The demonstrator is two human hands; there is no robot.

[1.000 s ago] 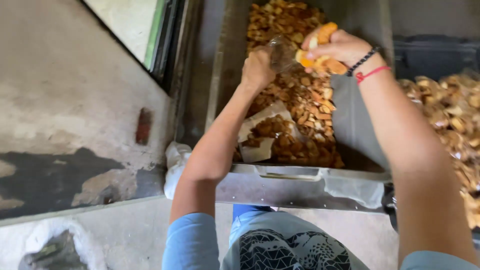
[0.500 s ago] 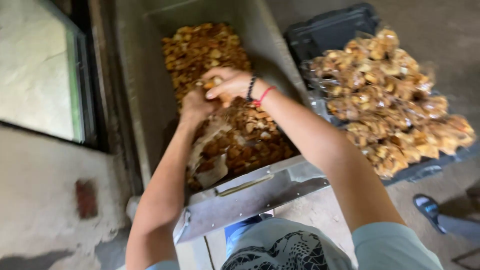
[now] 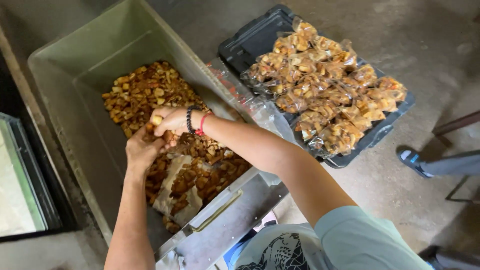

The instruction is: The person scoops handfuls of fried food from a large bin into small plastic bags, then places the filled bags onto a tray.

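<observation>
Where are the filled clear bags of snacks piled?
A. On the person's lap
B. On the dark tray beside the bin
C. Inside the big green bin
B: the filled bags lie heaped on the dark tray, right of the green bin holding loose pieces.

Floor: bare grey concrete floor [image 3: 390,210] — scuffed and dusty under me.
On it, left: big grey-green bin [image 3: 75,65], open top.
On it, right: black tray [image 3: 250,42] just beside the bin.
Far right: someone's blue shoe [image 3: 412,160] — sole flat down.
</observation>
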